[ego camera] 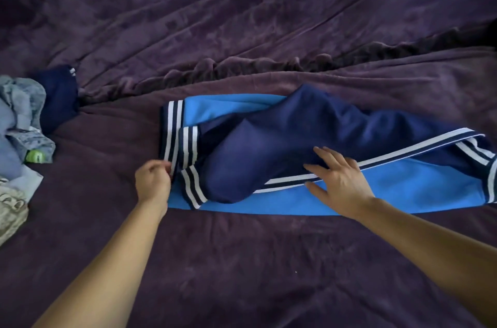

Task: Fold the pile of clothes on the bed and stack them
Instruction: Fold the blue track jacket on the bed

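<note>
Centre to right of frame: I see the blue track garment (282,139) lying lengthwise on the purple blanket (242,260), its navy part folded over the light-blue part. My left hand (153,182), fingers curled, pinches the striped edge at the garment's left end; my right hand (338,180) rests flat on it, fingers straight and spread. Left edge: the crumpled pile (18,118), well apart from the garment, with a navy garment (57,102) touching its upper right. A bunched blanket ridge (242,64) runs just above the track garment

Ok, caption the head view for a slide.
Left hand pinches the blue garment at its striped band; right hand presses it flat.
</note>
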The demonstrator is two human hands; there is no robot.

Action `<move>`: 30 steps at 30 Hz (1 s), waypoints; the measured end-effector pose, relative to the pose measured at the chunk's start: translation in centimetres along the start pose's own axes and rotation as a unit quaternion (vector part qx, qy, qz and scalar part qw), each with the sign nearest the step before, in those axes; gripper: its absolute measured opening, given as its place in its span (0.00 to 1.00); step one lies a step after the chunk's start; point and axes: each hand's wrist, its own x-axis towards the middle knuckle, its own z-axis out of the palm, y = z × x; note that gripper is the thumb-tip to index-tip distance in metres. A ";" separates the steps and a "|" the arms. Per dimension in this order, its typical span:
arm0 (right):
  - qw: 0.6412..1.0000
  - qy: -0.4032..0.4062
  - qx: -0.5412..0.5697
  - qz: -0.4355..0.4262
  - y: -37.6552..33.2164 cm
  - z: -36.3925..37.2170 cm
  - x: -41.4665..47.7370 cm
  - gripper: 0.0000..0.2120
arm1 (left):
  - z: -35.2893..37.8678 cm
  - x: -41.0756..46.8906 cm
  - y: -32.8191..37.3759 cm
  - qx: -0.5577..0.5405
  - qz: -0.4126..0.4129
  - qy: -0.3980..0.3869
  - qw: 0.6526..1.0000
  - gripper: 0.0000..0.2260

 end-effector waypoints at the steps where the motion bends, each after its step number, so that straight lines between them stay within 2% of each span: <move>1: 0.998 0.051 0.015 -0.021 -0.6 0.1 0.4 0.21 | 0.4 0.0 0.7 -0.053 -0.018 -0.021 0.998 0.09; 2: 0.996 0.081 0.018 -0.032 -1.2 0.2 1.0 0.23 | 1.0 -0.2 1.6 -0.075 -0.024 -0.057 0.995 0.15; 3: 0.996 0.079 0.014 -0.035 -1.9 0.3 1.6 0.25 | 1.7 -0.8 2.1 -0.059 -0.005 -0.098 0.993 0.22; 6: 1.000 -0.012 -0.010 0.006 -3.9 1.4 3.2 0.30 | 4.1 -2.3 1.3 0.095 0.078 -0.159 0.980 0.37; 8: 0.995 -0.088 -0.032 0.021 -4.6 2.6 3.4 0.30 | 4.9 -2.3 0.7 0.226 0.133 -0.148 0.954 0.30; 9: 0.993 -0.109 -0.035 0.024 -4.8 3.0 3.4 0.30 | 4.7 -2.1 1.1 0.252 0.162 -0.140 0.944 0.24; 11: 0.995 -0.090 -0.027 0.026 -4.9 3.1 3.6 0.30 | 3.7 -0.7 2.6 0.248 0.207 -0.099 0.941 0.15; 12: 0.997 -0.067 -0.030 0.024 -4.9 2.9 3.7 0.31 | 3.0 0.4 3.6 0.241 0.214 -0.060 0.945 0.16; 14: 0.997 -0.047 -0.052 0.023 -4.7 2.8 4.0 0.32 | 1.5 2.4 5.2 0.276 0.176 0.040 0.944 0.24; 15: 0.996 -0.059 -0.058 0.026 -4.5 2.8 4.1 0.32 | 1.0 2.4 5.6 0.325 0.162 0.090 0.927 0.26; 16: 0.994 -0.080 -0.059 0.035 -4.3 3.0 4.1 0.32 | 1.0 2.0 5.6 0.363 0.199 0.133 0.900 0.26; 17: 0.992 -0.103 -0.060 0.046 -4.2 3.3 4.1 0.32 | 1.6 1.3 5.2 0.377 0.297 0.158 0.863 0.24; 19: 0.987 -0.136 -0.061 0.052 -4.0 3.9 3.9 0.32 | 4.1 -0.8 3.3 0.393 0.521 0.103 0.751 0.20; 20: 0.987 -0.141 -0.057 0.048 -3.9 4.1 3.8 0.32 | 5.4 -1.7 1.9 0.424 0.566 0.037 0.706 0.21; 21: 0.988 -0.140 -0.050 0.042 -3.6 4.2 3.6 0.32 | 6.5 -2.4 0.5 0.484 0.546 -0.038 0.683 0.24; 22: 0.989 -0.136 -0.043 0.038 -3.0 4.1 3.2 0.31 | 7.3 -2.7 -0.7 0.549 0.489 -0.091 0.672 0.26; 23: 0.990 -0.128 -0.039 0.041 -2.0 4.0 2.6 0.31 | 7.8 -2.4 -1.6 0.599 0.433 -0.118 0.664 0.28; 27: 0.984 -0.088 -0.080 0.132 5.8 1.9 -2.3 0.31 | 9.2 -2.0 -0.5 0.655 0.356 -0.139 0.652 0.29; 28: 0.979 -0.088 -0.089 0.158 8.1 1.2 -3.9 0.31 | 9.5 -2.9 0.4 0.652 0.348 -0.134 0.660 0.28; 30: 0.969 -0.056 -0.066 0.232 12.1 -0.4 -6.8 0.30 | 10.4 -5.5 1.9 0.597 0.387 -0.088 0.697 0.23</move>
